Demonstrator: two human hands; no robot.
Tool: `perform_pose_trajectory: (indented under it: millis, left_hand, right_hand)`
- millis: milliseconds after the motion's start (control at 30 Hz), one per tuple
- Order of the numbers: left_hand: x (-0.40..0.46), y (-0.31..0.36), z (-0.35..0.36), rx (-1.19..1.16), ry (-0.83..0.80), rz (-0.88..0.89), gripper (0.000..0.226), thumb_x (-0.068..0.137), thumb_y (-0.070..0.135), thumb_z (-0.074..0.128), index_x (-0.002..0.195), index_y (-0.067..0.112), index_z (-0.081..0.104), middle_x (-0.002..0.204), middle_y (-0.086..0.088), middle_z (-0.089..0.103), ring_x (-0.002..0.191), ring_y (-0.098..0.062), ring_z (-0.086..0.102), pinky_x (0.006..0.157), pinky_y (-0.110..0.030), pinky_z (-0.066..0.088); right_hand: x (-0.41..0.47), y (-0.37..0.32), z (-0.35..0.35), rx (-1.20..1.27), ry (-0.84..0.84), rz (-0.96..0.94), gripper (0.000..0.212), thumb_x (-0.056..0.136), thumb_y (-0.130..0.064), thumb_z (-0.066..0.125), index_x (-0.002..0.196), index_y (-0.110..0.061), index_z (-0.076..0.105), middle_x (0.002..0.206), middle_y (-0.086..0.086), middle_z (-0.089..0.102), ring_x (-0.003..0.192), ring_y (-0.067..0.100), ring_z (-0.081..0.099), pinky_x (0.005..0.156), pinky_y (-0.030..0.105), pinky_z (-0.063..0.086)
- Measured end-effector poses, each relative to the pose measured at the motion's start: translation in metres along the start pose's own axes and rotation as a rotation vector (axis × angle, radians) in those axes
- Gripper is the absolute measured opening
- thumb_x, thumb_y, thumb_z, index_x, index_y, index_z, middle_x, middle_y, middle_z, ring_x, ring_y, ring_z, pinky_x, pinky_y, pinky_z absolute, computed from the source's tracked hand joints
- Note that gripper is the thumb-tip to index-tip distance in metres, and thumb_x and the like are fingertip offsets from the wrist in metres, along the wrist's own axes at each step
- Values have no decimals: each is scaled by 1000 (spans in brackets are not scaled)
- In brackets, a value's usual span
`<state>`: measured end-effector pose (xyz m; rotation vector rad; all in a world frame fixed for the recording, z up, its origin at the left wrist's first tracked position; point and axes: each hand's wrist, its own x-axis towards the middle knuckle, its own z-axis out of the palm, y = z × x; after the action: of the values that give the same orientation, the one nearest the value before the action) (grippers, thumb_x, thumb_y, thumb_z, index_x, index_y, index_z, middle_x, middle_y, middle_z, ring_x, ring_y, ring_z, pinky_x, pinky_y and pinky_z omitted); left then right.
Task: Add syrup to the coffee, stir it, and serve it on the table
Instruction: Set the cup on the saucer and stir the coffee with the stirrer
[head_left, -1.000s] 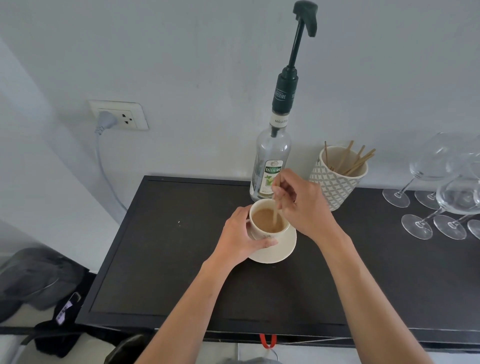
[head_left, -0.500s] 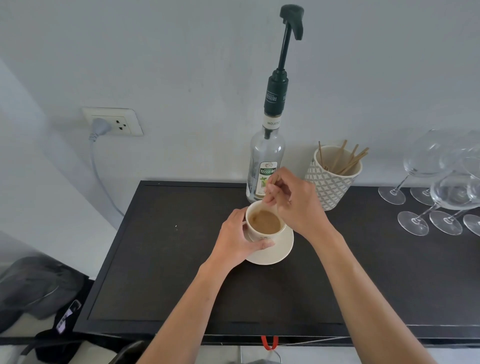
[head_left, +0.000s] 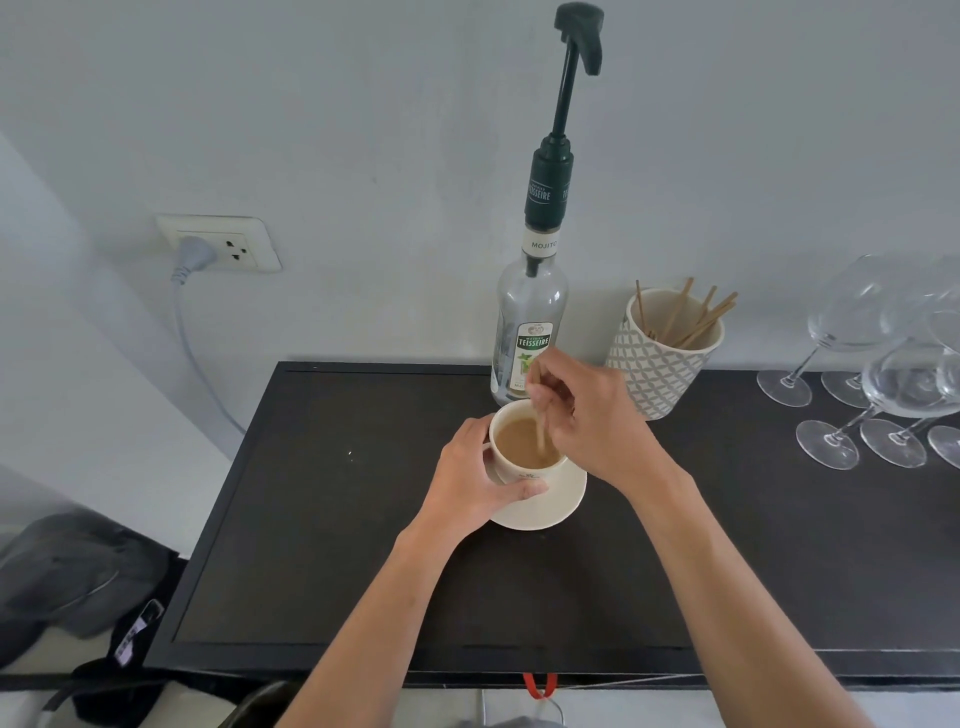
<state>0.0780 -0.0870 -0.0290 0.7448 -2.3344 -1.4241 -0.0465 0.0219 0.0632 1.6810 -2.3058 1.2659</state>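
A cream cup of milky coffee stands on a cream saucer in the middle of the black table. My left hand grips the cup's left side, thumb along its front. My right hand pinches a thin wooden stir stick whose lower end is dipped in the coffee. Just behind the cup stands the clear syrup bottle with a dark green pump on top, its spout pointing right.
A patterned pot of wooden stir sticks sits right of the bottle. Several wine glasses crowd the table's far right. A wall socket with a grey plug is at the left. Dark bags lie on the floor at left.
The stick's position in the cup has shifted as my right hand moves it around in the coffee. My left hand keeps its hold on the cup. The view has tilted a little.
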Motion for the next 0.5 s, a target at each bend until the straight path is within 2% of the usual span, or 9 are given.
perform_pose_trajectory:
  millis: [133,267,367,433,500]
  left_hand:
    - [0,0,0,3,1,-4,77,61,39,94,123,39,49,120,14,58,106,4,57,81,-4,41]
    - [0,-1,1,-1,6,-4,77,60,39,95,120,42,47,122,13,59,106,11,55,81,-1,41]
    - [0,-2,0,1,3,-5,77,60,38,95,122,40,49,121,12,59,104,11,54,81,-1,41]
    - [1,-2,1,3,3,2,80,60,40,95,126,36,51,121,12,58,105,10,55,82,-5,42]
    - [1,-3,1,5,7,7,80,59,42,95,126,37,51,121,12,58,107,6,56,86,-9,43]
  right_hand:
    - [1,-1,6,82,51,59,12,98,5,55,91,-4,59,69,4,68,66,15,70,68,34,60]
    - [3,4,1,-30,58,-1,14,95,8,56,86,-4,55,69,4,57,62,21,56,58,37,50]
    - [1,-1,5,103,-10,78,14,96,5,58,88,-6,58,66,4,65,63,20,67,64,29,59]
    - [2,1,7,121,49,108,14,98,4,56,91,-7,59,68,4,69,67,16,71,68,21,59]
    - [3,5,4,53,92,67,14,99,6,52,90,-5,57,69,5,64,65,19,67,64,28,57]
